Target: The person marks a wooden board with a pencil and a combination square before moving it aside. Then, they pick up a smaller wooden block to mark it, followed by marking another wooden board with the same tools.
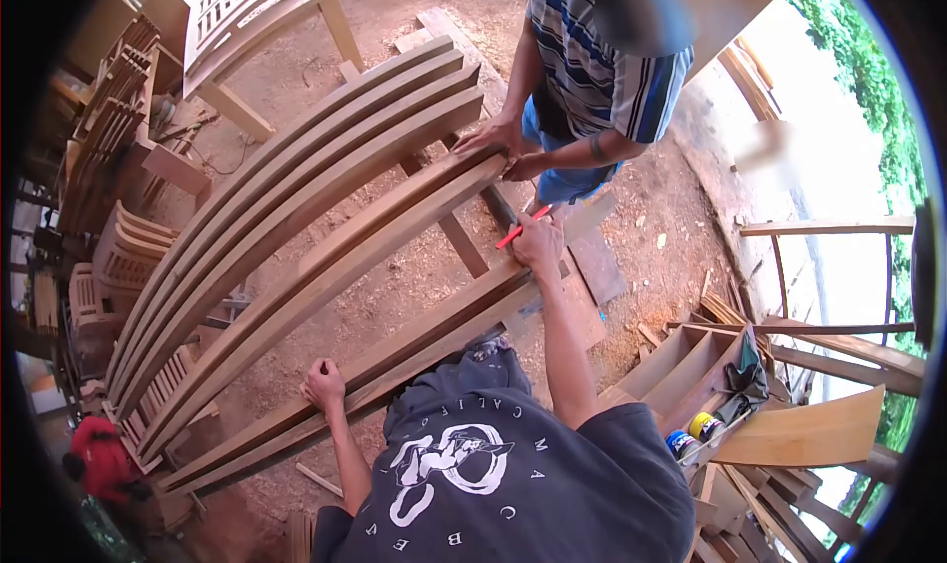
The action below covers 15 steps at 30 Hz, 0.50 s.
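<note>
My right hand [540, 239] is closed around a red pencil or marker [510, 237], over the right end of the nearest long wooden beams [434, 318]. Lower left, my left hand [324, 383] has its fingers curled at the far edge of these same beams; its fingertips are partly hidden. Just beyond lies another pair of curved beams [365, 229]. A co-worker's two hands [498, 147] rest on the upper right end of that pair. Farther off, several more curved beams [296, 144] lie side by side.
The co-worker [602, 79] stands across the beams at the upper right. A wooden table [258, 25] stands upper left, with chair parts [128, 242] below it. Shelving [681, 366], cans [704, 426] and wood scraps are at the lower right. A red object [101, 459] sits lower left.
</note>
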Each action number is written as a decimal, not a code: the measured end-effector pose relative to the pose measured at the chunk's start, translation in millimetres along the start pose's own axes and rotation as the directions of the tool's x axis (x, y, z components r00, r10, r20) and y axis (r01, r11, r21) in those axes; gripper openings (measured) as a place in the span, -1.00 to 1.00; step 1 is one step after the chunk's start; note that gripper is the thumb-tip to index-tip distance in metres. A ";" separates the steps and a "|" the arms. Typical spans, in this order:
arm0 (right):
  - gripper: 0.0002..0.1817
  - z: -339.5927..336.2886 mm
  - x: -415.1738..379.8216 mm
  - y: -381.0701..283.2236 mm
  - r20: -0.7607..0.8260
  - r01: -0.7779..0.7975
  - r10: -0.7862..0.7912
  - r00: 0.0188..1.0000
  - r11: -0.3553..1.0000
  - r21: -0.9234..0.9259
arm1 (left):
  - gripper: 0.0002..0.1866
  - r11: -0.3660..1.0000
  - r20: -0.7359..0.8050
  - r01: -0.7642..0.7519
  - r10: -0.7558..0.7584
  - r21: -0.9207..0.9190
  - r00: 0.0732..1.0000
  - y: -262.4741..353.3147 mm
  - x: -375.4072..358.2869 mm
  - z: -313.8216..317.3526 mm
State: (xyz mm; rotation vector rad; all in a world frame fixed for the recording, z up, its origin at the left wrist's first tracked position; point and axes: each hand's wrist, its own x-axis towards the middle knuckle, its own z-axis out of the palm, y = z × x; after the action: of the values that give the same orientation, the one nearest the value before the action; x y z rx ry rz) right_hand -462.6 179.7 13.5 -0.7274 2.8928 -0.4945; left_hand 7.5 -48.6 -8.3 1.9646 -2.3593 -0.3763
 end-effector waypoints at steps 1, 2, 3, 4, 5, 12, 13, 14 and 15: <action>-0.72 -5.0 0.9 -2.2 0.022 -0.001 0.001 1.000 1.000 -0.002 | -0.70 1.000 0.008 -0.009 0.009 -0.009 1.000 1.6 -0.6 -2.2; -0.71 -7.8 0.2 -3.3 0.041 0.000 0.000 0.999 1.000 -0.002 | -0.70 1.000 0.012 -0.017 0.017 -0.021 1.000 1.8 -0.7 -3.4; -0.71 -9.3 -0.1 -3.4 0.043 -0.001 0.001 0.999 1.000 -0.001 | -0.70 1.000 0.013 -0.017 0.017 -0.018 1.000 3.6 -0.4 -4.4; -0.71 -10.1 0.0 -5.0 0.043 0.007 -0.006 0.999 1.000 -0.024 | -0.70 1.000 0.011 -0.007 0.007 -0.015 1.000 4.5 -0.2 -4.9; -0.71 -11.1 0.3 -6.5 0.042 0.015 -0.013 0.999 0.999 -0.047 | -0.69 1.000 0.008 0.004 -0.003 -0.013 1.000 5.0 -0.3 -5.3; -0.72 -8.1 0.0 -3.1 0.034 -0.002 0.003 0.999 1.000 -0.022 | -0.71 0.999 -0.017 -0.028 0.028 -0.025 0.999 3.6 -0.2 -3.1; -0.73 -6.6 -0.2 -2.9 0.038 0.008 -0.008 0.999 1.000 -0.017 | -0.71 1.000 -0.014 -0.013 0.012 -0.014 1.000 3.5 -1.2 -3.7; -0.75 -6.3 0.1 -2.2 0.039 0.015 -0.015 0.999 1.000 -0.013 | -0.71 1.000 -0.012 -0.002 0.002 -0.004 1.000 3.9 -0.6 -3.1; -0.75 -6.0 0.6 -1.0 0.030 -0.007 0.008 1.000 1.000 -0.012 | -0.71 1.000 -0.008 -0.026 0.026 -0.002 1.000 3.6 0.0 -1.7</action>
State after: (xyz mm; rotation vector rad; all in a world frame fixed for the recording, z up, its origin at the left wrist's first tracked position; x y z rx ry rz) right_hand -463.8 180.3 19.5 -0.7193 2.8723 -0.4613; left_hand 4.4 -48.3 -5.9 1.9293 -2.3757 -0.3697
